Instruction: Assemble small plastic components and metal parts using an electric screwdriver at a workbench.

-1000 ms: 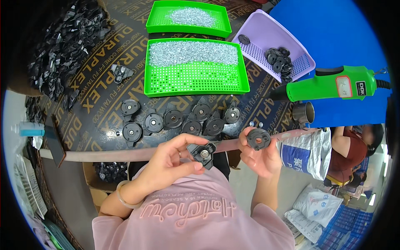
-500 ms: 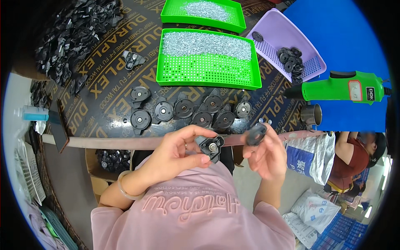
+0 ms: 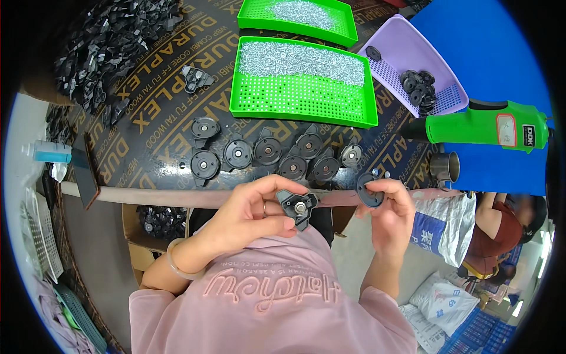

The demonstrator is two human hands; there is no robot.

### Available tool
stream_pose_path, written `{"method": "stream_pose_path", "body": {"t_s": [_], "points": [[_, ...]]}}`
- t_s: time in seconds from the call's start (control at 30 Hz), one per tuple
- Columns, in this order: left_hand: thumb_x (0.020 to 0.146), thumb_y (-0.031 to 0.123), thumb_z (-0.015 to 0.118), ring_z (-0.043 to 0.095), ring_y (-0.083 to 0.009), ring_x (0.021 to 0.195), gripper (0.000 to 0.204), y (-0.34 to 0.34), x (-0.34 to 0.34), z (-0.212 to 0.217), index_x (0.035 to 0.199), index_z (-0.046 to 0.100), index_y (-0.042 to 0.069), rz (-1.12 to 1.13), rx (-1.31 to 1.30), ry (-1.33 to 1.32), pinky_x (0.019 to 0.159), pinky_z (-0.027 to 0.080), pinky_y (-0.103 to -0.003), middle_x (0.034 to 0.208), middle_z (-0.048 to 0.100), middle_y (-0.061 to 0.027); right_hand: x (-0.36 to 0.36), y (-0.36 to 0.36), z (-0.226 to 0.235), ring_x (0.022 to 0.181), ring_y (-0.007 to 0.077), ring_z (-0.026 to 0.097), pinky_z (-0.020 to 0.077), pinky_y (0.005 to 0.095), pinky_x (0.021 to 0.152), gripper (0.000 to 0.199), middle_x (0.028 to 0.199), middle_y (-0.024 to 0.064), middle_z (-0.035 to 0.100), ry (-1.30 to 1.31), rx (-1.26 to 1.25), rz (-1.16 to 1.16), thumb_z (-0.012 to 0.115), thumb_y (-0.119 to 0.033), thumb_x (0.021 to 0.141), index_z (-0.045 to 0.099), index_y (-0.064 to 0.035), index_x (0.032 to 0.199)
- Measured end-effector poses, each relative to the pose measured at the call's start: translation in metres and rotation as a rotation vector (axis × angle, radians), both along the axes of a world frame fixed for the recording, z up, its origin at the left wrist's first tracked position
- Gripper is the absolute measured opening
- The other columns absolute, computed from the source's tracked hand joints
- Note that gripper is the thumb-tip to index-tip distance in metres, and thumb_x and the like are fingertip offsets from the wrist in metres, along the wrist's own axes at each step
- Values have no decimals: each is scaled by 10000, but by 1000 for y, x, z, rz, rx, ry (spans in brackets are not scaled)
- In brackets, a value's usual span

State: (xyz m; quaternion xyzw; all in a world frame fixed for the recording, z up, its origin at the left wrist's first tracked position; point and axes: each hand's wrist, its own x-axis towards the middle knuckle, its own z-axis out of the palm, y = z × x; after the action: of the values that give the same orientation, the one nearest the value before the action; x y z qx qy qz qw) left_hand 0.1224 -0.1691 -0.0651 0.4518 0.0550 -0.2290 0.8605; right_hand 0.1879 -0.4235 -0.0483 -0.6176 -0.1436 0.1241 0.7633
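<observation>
Head view: the left hand (image 3: 250, 215) pinches a black triangular plastic part (image 3: 298, 206) just off the near edge of the desk (image 3: 159, 127). The right hand (image 3: 389, 212) pinches a black round disc (image 3: 369, 192) over that edge. 9 similar parts (image 3: 268, 151) lie near this edge, before a green tray (image 3: 303, 97).

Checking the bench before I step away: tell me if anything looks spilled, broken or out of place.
Nothing stands out. The screws stay inside the green tray, black parts sit in a loose row on the table, and the left hand and right hand each hold one black part.
</observation>
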Motion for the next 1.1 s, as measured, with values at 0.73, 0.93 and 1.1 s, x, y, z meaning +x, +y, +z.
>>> {"method": "stream_pose_path", "body": {"t_s": [0.73, 0.93, 1.1], "points": [[911, -64, 636, 592, -62, 805, 463, -9, -1, -2, 1342, 486, 11, -75, 96, -125, 745, 523, -228, 842, 524, -3, -5, 31, 15, 695, 59, 593, 466, 180, 576, 195, 854, 25, 624, -42, -446, 86, 772, -20, 831, 744, -15, 1025], [909, -69, 645, 564, -49, 754, 457, -10, 0, -3, 1336, 497, -3, -75, 125, -175, 711, 499, -232, 768, 541, 3, -1, 35, 11, 609, 64, 574, 461, 200, 537, 125, 792, 37, 623, -61, -511, 138, 788, -38, 818, 741, -15, 932], [883, -80, 672, 552, -38, 704, 474, -9, 0, -9, 1330, 528, -8, -91, 134, -260, 669, 468, -223, 749, 571, 4, 0, 35, 12, 589, 79, 562, 428, 239, 510, 100, 785, 28, 619, -149, -549, 166, 795, -32, 802, 746, -34, 890]]}}
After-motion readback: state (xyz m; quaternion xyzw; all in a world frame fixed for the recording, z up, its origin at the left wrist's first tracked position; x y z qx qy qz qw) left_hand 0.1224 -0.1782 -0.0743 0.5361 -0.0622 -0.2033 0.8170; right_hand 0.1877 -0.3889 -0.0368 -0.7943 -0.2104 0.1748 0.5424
